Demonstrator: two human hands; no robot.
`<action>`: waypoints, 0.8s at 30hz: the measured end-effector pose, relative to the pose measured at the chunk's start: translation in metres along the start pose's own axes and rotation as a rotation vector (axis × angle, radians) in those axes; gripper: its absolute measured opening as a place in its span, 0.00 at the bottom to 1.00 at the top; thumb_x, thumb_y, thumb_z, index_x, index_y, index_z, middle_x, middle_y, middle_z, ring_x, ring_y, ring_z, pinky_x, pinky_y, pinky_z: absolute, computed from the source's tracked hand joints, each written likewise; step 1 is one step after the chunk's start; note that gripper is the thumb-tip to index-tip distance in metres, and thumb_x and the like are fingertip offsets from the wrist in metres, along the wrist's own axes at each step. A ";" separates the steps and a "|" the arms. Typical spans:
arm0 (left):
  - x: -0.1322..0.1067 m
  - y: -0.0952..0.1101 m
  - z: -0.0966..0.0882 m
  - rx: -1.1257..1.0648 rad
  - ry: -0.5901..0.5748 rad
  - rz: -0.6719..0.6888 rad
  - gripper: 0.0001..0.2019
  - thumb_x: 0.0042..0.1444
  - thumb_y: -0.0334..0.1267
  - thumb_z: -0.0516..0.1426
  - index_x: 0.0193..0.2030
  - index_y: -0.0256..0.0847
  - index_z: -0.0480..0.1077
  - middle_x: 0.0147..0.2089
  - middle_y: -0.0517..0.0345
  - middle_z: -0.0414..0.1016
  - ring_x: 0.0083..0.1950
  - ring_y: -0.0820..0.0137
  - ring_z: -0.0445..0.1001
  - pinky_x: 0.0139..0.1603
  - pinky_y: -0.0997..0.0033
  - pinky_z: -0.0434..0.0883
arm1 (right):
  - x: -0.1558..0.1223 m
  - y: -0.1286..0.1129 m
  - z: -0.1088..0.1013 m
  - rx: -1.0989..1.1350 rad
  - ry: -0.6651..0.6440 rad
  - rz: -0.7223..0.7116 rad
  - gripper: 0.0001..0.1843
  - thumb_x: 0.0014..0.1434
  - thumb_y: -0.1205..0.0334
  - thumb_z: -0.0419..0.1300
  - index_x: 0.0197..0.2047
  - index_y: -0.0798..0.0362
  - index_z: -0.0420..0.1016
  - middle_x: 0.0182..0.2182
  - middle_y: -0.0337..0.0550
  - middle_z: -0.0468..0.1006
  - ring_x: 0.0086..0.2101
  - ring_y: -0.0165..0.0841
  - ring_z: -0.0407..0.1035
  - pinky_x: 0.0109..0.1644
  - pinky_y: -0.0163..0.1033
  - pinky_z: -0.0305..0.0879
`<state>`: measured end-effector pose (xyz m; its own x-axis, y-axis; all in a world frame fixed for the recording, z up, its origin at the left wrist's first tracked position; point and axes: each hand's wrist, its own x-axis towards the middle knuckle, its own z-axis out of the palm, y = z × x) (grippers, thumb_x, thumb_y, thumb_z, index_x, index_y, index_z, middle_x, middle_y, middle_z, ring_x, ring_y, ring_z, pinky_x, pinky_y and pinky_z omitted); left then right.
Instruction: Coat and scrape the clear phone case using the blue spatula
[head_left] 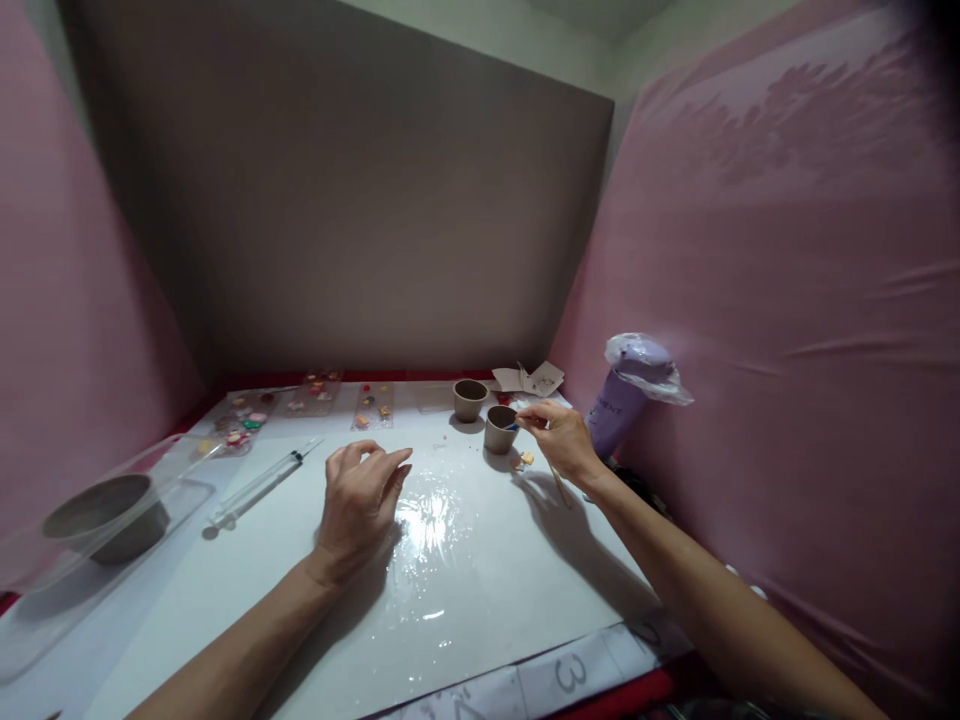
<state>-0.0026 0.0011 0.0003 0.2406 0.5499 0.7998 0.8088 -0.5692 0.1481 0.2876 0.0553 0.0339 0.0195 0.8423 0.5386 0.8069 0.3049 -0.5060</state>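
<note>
My right hand (561,437) is closed in a pinch at the rim of a small grey-brown cup (500,436). Between its fingertips shows a thin blue piece (513,427), partly inside the cup; its kind is unclear. Under that hand lies a thin wooden stick (559,488), and small yellowish bits (525,460) sit by the cup's foot. My left hand (360,495) hovers or rests over the white table (457,620), fingers bent, thumb and index tips slightly apart with nothing visible between them. A second similar cup (470,403) stands just behind the first.
At left are a syringe (259,492) and a grey bowl (112,520) behind a clear plastic lid (187,470). Clear packs of small colourful charms (373,405) line the back. A purple bottle (615,405) and unfolded paper (536,380) stand at right. Pink sheets flank the table.
</note>
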 end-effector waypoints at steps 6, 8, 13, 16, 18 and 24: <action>0.000 0.000 0.000 -0.007 -0.003 -0.005 0.09 0.62 0.32 0.54 0.45 0.37 0.74 0.31 0.56 0.76 0.45 0.59 0.68 0.50 0.55 0.59 | 0.007 -0.003 -0.002 0.021 0.054 0.015 0.07 0.57 0.61 0.59 0.32 0.50 0.79 0.32 0.42 0.81 0.33 0.35 0.72 0.37 0.37 0.62; 0.000 0.000 0.000 -0.010 -0.006 -0.005 0.09 0.62 0.32 0.54 0.45 0.38 0.73 0.31 0.56 0.76 0.45 0.59 0.68 0.50 0.55 0.59 | 0.009 -0.005 -0.003 0.028 0.061 0.025 0.08 0.58 0.60 0.58 0.32 0.50 0.79 0.32 0.42 0.82 0.32 0.35 0.73 0.37 0.37 0.62; -0.001 0.000 0.001 -0.012 -0.020 -0.017 0.09 0.62 0.32 0.54 0.46 0.38 0.73 0.31 0.56 0.76 0.45 0.59 0.68 0.51 0.54 0.59 | 0.012 -0.005 -0.011 0.052 0.112 0.053 0.10 0.57 0.56 0.58 0.31 0.50 0.79 0.30 0.42 0.81 0.31 0.35 0.72 0.37 0.38 0.63; -0.001 -0.001 0.001 -0.021 -0.029 -0.034 0.09 0.62 0.32 0.53 0.46 0.39 0.73 0.31 0.56 0.77 0.45 0.59 0.69 0.51 0.54 0.59 | 0.014 -0.004 -0.018 0.096 0.160 0.073 0.11 0.56 0.55 0.59 0.31 0.51 0.79 0.27 0.42 0.80 0.30 0.35 0.72 0.37 0.39 0.63; -0.002 -0.001 0.001 -0.029 -0.037 -0.053 0.10 0.62 0.33 0.53 0.45 0.40 0.73 0.31 0.56 0.77 0.46 0.59 0.69 0.51 0.54 0.60 | 0.016 -0.005 -0.022 0.136 0.186 0.089 0.12 0.55 0.54 0.59 0.30 0.52 0.79 0.27 0.42 0.80 0.29 0.35 0.72 0.36 0.39 0.63; -0.002 0.000 0.001 -0.045 -0.076 -0.117 0.10 0.62 0.33 0.53 0.46 0.41 0.74 0.34 0.55 0.78 0.46 0.59 0.69 0.51 0.54 0.60 | 0.019 -0.021 -0.025 0.358 0.204 0.125 0.15 0.52 0.51 0.61 0.29 0.55 0.78 0.24 0.44 0.79 0.26 0.34 0.70 0.31 0.37 0.63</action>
<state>-0.0020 0.0005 -0.0023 0.1875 0.6580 0.7293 0.8090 -0.5246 0.2653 0.2859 0.0537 0.0720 0.2495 0.7884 0.5623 0.5359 0.3713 -0.7583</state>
